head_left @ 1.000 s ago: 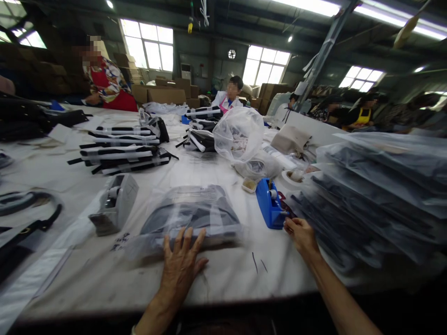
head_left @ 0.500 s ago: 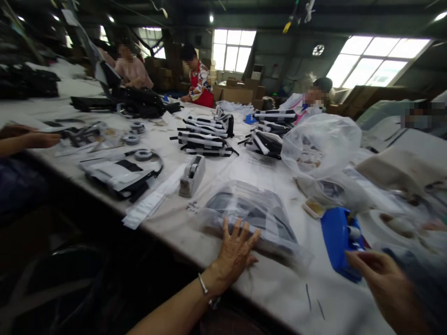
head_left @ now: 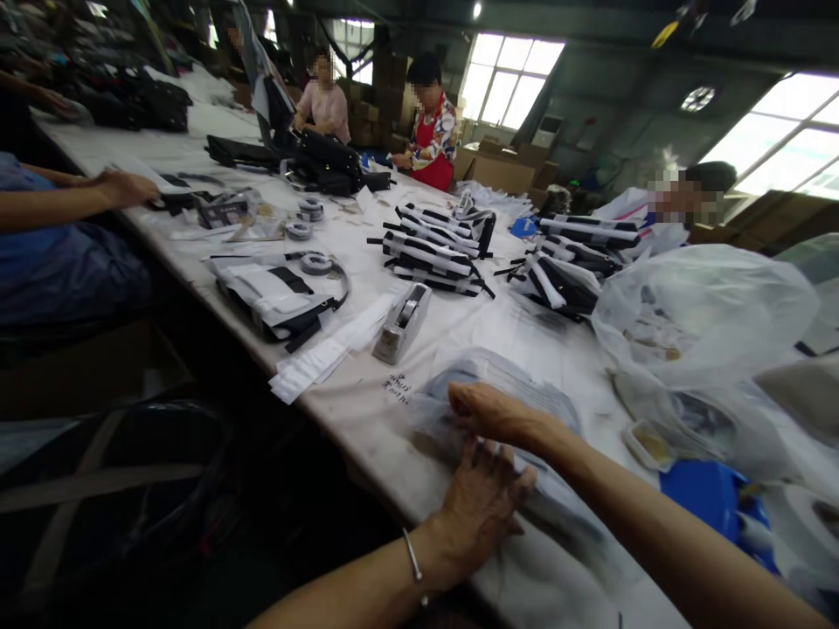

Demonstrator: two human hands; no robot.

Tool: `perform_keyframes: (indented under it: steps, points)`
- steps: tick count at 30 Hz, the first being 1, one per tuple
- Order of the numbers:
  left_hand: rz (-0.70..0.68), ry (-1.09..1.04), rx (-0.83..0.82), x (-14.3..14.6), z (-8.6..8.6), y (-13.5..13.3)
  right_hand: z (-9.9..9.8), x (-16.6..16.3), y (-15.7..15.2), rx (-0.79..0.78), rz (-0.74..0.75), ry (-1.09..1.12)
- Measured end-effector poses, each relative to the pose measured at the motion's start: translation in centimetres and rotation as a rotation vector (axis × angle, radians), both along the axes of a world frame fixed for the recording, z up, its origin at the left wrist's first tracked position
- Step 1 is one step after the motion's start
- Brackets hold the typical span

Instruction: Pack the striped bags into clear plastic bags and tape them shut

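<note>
A clear plastic bag with a dark grey item inside [head_left: 544,393] lies flat at the table's front edge, partly covered by my hands. My left hand [head_left: 481,498], a bracelet at its wrist, rests on the near side of the bag with fingers spread. Just beyond it, my right hand [head_left: 491,412] reaches across the bag to its left end. Its fingers are curled together, and what they hold, if anything, cannot be made out. The blue tape dispenser [head_left: 704,498] stands to the right, beside my right forearm.
A grey tape dispenser [head_left: 403,323] stands left of the bag, near white strips [head_left: 328,354]. Folded black-and-white bags [head_left: 433,249] are stacked beyond. A large clear plastic sack [head_left: 708,306] sits at right. Co-workers surround the table, one person's hand [head_left: 128,188] at left.
My right hand has moved left from the blue tape dispenser to the left end of the plastic bag. My left hand stays on the bag. The view has swung left.
</note>
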State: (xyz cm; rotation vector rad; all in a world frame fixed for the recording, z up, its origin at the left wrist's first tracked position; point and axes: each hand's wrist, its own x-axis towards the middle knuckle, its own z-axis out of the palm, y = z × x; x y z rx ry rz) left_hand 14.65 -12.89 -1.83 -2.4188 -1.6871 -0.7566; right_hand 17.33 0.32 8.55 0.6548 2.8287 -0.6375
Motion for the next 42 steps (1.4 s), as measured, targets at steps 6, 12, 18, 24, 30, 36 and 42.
perform_keyframes:
  steps: [6, 12, 18, 24, 30, 36, 42]
  points:
    - [-0.011, -0.020, -0.019, 0.0, -0.3, 0.0, -1.3, -1.5, 1.4, 0.014, 0.071, -0.044]
    - [-0.014, 0.002, -0.026, -0.2, 0.0, -0.1, -1.6, -1.8, 3.3, 0.086, -0.004, -0.036]
    - [-0.029, 0.017, -0.027, -0.4, 0.2, -0.1, -0.8, 1.3, 5.7, 0.099, -0.359, 0.073]
    - [-0.017, -0.002, -0.039, -0.3, 0.1, 0.0, 4.1, 8.8, 3.5, -0.178, -0.397, 0.000]
    - [-0.019, -0.026, -0.053, -0.2, 0.1, 0.1, 4.4, 13.8, 0.3, -0.342, -0.370, -0.296]
    - [-0.007, 0.007, -0.061, -0.2, 0.3, 0.1, 1.5, 12.2, 0.9, -0.167, -0.190, -0.370]
    - [-0.012, 0.051, -0.094, -0.4, 0.9, -0.2, 1.9, 10.3, 1.1, -0.027, -0.083, -0.436]
